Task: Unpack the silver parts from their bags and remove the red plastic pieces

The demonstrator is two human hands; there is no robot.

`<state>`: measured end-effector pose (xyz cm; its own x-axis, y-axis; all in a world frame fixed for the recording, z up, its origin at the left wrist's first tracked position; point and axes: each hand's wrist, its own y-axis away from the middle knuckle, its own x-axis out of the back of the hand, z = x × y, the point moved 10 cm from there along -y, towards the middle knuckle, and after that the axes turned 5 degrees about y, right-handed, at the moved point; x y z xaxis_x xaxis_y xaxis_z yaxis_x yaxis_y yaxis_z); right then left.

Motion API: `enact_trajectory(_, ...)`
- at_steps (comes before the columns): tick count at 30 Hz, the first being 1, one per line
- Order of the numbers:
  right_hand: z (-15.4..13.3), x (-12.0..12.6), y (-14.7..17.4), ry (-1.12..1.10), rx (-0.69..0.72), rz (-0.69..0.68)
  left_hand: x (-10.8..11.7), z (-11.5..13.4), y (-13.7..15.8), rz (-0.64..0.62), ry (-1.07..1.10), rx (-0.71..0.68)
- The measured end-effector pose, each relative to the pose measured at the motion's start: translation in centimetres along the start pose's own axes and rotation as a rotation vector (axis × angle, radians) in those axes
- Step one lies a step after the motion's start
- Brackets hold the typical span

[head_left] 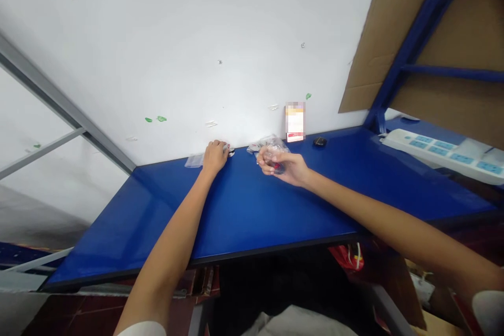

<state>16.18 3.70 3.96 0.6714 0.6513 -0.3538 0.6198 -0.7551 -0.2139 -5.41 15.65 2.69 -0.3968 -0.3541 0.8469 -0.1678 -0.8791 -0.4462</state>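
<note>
My left hand [214, 157] rests at the back of the blue table [236, 205], its fingers closed at a small white piece with a red mark [229, 147]. What exactly it is remains too small to tell. Beside that hand lies a flat transparent plastic bag [193, 161]. Palm turned up, my right hand [293, 166] curls its fingers round a crinkled transparent bag [277, 166] with something red and dark inside. Just behind it, more small plastic packets [255, 147] lie against the wall, partly hidden by the fingers.
A small card or box [295, 123], partly blurred, leans on the white wall [252, 37]. Right of it sits a small black object [319, 142]. A white power strip [441, 152] lies at the far right behind the blue metal frame [409, 58]. Red plastic [348, 257] hangs below the table edge.
</note>
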Motion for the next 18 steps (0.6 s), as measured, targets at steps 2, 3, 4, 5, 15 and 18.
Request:
enact_trajectory(2, 0.1, -0.3, -0.1, 0.013, 0.011, -0.035, -0.6, -0.3, -0.2, -0.011, 0.031, 0.017)
enact_trajectory(3, 0.2, -0.3, -0.1, 0.018, 0.015, -0.044, -0.7, -0.4, -0.3, -0.014, 0.053, 0.019)
enact_trajectory(4, 0.4, -0.3, -0.2, 0.022, 0.015, -0.050, -0.8, -0.4, -0.3, -0.014, 0.075, 0.017)
enact_trajectory(5, 0.5, -0.2, -0.2, 0.024, 0.012, -0.052, -0.7, -0.2, -0.4, -0.007, 0.097, 0.009)
enact_trajectory(15, 1.0, 2.1, -0.7, 0.042, -0.001, 0.006, 1.1, -0.1, -0.1, 0.053, 1.016, 0.335)
enact_trajectory(18, 1.2, 2.3, -0.7, 0.039, -0.030, 0.015, 2.8, 2.6, 0.1, 0.064, 1.178, 0.240)
